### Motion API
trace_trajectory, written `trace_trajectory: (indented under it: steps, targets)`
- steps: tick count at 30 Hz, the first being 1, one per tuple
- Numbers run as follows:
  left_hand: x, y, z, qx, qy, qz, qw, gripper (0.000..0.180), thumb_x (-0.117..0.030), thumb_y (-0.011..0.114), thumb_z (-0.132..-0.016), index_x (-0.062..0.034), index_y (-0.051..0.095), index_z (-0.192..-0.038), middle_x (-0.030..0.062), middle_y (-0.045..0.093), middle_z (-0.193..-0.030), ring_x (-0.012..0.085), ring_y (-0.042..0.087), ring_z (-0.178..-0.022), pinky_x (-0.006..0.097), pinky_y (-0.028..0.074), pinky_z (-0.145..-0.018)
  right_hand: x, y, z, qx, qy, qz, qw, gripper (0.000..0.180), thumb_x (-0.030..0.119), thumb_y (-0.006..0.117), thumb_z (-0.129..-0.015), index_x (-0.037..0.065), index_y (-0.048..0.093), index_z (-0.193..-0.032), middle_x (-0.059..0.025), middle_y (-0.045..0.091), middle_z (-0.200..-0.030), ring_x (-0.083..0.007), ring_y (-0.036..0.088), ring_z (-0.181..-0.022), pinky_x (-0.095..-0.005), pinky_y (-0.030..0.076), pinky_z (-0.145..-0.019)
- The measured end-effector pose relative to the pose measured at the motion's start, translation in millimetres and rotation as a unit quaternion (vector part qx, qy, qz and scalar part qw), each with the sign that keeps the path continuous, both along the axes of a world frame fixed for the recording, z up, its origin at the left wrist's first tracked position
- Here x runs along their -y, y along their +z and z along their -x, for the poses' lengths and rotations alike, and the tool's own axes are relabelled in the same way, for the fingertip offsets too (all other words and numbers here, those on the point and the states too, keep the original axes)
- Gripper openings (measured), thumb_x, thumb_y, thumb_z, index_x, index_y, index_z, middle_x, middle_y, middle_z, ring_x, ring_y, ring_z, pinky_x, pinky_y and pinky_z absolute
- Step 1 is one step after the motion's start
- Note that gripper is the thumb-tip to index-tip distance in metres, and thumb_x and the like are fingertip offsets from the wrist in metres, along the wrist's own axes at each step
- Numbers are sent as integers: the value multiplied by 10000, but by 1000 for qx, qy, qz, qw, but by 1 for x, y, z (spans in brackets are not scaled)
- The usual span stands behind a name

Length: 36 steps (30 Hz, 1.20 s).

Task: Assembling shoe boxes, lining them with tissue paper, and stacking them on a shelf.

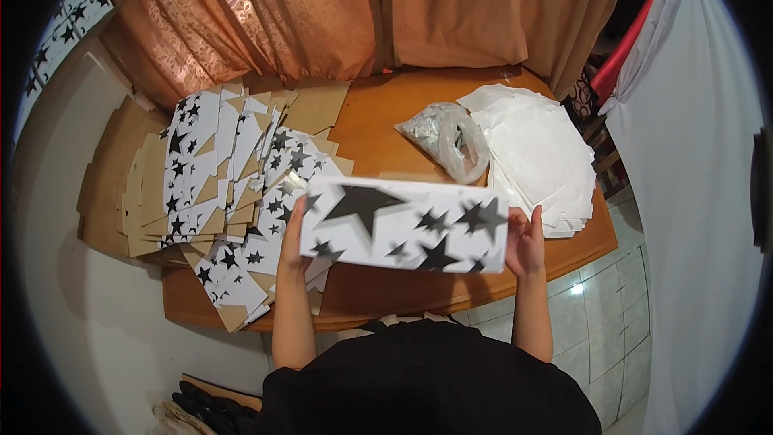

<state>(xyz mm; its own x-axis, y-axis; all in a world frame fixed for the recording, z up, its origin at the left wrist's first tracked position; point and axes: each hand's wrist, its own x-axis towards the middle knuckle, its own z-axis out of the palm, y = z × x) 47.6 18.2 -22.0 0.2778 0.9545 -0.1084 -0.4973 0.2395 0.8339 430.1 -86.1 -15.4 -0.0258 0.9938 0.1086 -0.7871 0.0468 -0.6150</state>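
Observation:
A long white box (407,224) printed with black stars is held level above the near edge of the wooden table (378,133). My left hand (291,235) grips its left end, fingers up along the side. My right hand (525,242) presses flat against its right end. Left of the box lies a spread pile of flat white star-printed cardboard blanks (229,177) with brown backs showing.
A crumpled clear plastic bag (448,138) lies at the table's middle back. A stack of white paper sheets (541,153) covers the right side. Orange curtains (322,8) hang behind, a white cloth (692,193) hangs at right. The floor is tiled (600,314).

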Motion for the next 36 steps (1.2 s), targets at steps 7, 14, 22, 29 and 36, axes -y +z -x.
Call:
trace_trajectory:
  steps: [7,14,22,29,36]
  targets:
    - [15,-21,3,25,-123,-35,991,695,-348,571,-729,-50,354,-1317,110,411,-1315,221,451,-1167,313,357,-983,-5,-57,24,36,-167,4,985,351,348,410,-944,30,523,-849,-139,567,-1011,-221,528,-964,-344,396,-893]
    - [57,-96,-14,-172,-23,-47,984,445,16,583,-745,-73,430,-1153,138,244,-1462,239,321,-1307,329,271,-1052,22,-96,51,285,-172,110,937,531,57,536,-858,44,307,-1337,-139,362,-1346,-208,345,-1269,-303,294,-1017]
    - [62,-78,-29,-444,41,-176,878,315,89,510,-756,-28,638,-1020,230,312,-1414,342,320,-1313,346,307,-1036,22,-94,50,617,-197,122,752,533,82,475,-883,15,283,-1376,-229,380,-1361,-336,409,-1238,-361,331,-1003]
    - [74,-51,-9,-520,94,-425,734,144,-105,634,-763,-65,646,-901,125,581,-973,279,555,-924,372,427,-818,54,-51,50,680,-242,5,692,394,159,586,-828,64,522,-1205,-171,553,-1153,-314,518,-1086,-408,379,-934]
    - [106,-76,2,-615,-89,-509,595,242,-239,668,-775,-160,654,-1004,-1,654,-968,126,574,-1032,431,266,-1023,84,-74,61,809,-156,-137,550,241,276,646,-790,149,657,-994,-4,636,-942,-218,535,-1061,-502,292,-966]
